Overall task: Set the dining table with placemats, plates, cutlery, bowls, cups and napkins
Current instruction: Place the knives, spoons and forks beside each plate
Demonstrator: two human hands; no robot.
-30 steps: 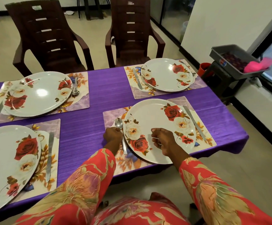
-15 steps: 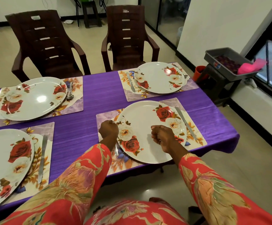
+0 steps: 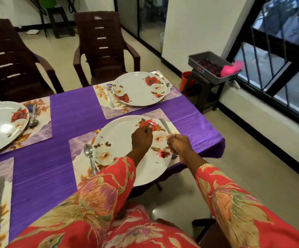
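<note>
Both hands hover over the near floral plate (image 3: 127, 151), left hand (image 3: 142, 139) loosely curled, right hand (image 3: 180, 146) seemingly pinching thin cutlery, risking nudging the knife (image 3: 165, 126) askew.

Dining table under purple cloth (image 3: 70, 122), corner at right toward window. Four floral placemats directly on cloth: near-right rectangular placemat with purple marbled corner (image 3: 79, 145), far-right placemat (image 3: 107, 111), far-left placemat (image 3: 41, 126), near-left placemat (image 3: 4, 169) cut off by frame edge. Mats apart, purple cloth showing between them. Far-right and near-right mats close, narrow strip of cloth between. Cloth edge hangs over table's right side (image 3: 214, 147).
</note>
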